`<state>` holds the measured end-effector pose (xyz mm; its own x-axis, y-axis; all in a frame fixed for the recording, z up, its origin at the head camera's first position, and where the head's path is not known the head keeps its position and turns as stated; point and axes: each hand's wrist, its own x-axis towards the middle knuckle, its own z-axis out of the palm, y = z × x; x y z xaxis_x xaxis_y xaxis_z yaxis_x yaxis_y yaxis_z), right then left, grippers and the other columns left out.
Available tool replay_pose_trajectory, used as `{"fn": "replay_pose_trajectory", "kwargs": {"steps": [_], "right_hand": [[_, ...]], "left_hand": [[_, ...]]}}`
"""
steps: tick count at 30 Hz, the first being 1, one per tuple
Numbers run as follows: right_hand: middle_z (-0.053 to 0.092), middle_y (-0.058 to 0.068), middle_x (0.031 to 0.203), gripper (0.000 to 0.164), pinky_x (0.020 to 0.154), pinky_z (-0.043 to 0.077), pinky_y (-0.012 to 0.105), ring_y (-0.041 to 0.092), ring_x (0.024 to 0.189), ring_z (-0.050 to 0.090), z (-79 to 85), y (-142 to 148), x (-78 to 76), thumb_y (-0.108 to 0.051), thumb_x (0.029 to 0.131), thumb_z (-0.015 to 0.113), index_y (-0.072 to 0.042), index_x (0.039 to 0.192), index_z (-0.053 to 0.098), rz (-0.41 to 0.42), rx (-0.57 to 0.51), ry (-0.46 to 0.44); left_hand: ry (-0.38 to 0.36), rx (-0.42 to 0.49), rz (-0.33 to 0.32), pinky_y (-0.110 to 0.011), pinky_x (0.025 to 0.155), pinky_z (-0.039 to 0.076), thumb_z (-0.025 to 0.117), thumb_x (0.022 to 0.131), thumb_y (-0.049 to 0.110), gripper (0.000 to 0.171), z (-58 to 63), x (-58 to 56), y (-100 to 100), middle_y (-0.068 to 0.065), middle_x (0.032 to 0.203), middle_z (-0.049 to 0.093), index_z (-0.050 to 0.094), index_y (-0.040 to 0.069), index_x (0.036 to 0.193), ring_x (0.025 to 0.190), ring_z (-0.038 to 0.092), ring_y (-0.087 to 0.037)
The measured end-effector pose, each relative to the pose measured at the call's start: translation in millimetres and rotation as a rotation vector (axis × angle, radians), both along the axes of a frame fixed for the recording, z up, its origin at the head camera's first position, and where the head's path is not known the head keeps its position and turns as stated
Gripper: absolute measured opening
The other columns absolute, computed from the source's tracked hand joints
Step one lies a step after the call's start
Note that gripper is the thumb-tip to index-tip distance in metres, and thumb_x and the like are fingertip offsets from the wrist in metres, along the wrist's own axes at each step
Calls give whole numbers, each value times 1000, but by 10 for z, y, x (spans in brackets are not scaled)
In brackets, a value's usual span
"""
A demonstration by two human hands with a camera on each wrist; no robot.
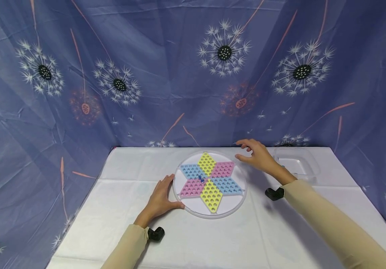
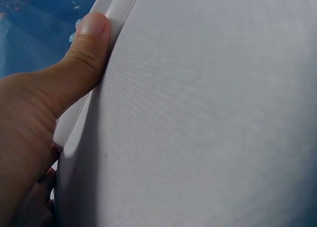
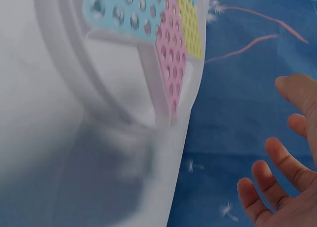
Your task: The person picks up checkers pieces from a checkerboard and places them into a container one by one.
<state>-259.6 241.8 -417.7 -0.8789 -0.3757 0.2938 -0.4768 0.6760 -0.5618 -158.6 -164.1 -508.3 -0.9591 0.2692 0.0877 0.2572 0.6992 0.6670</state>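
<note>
A round white Chinese checkers board (image 1: 193, 207) lies on the table, its six-pointed star coloured yellow, pink and blue. A few small dark blue marbles (image 1: 202, 181) sit near the star's centre. My left hand (image 1: 161, 198) rests against the board's left rim with thumb and fingers spread apart; in the left wrist view the thumb (image 2: 81, 58) lies along the rim. Above the table, just past the board's right back side, is my right hand (image 1: 255, 154). Its fingers (image 3: 285, 160) are loosely bent, and nothing shows between them in the right wrist view.
Behind and to the right of the right hand stands a clear plastic container (image 1: 309, 162), partly covered by the forearm. A white cloth (image 1: 247, 239) covers the table. Blue dandelion-print fabric (image 1: 172, 74) hangs behind and at both sides.
</note>
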Motion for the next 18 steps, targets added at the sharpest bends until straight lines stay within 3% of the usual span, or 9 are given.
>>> {"fn": "replay_pose_trajectory", "kwargs": {"steps": [12,18], "right_hand": [[64,12,116,47,84,56,50,40,102,62,-91,-498,49,-25,91,80,-17,135,64,65,-54,-31],[65,19,117,47,85,57,54,42,102,64,-213,-706,95,-20,89,81,-10,132,66,112,-67,-26]], "left_hand": [[-1,-5,1,-49,129,13,97,63,47,126,-3,-1,-11,-18,165,31,30,5,161,155,21,-35],[-8,-6,-1,-49,129,12,97,64,48,126,-3,-2,-7,-17,166,30,29,6,162,156,20,-34]]}}
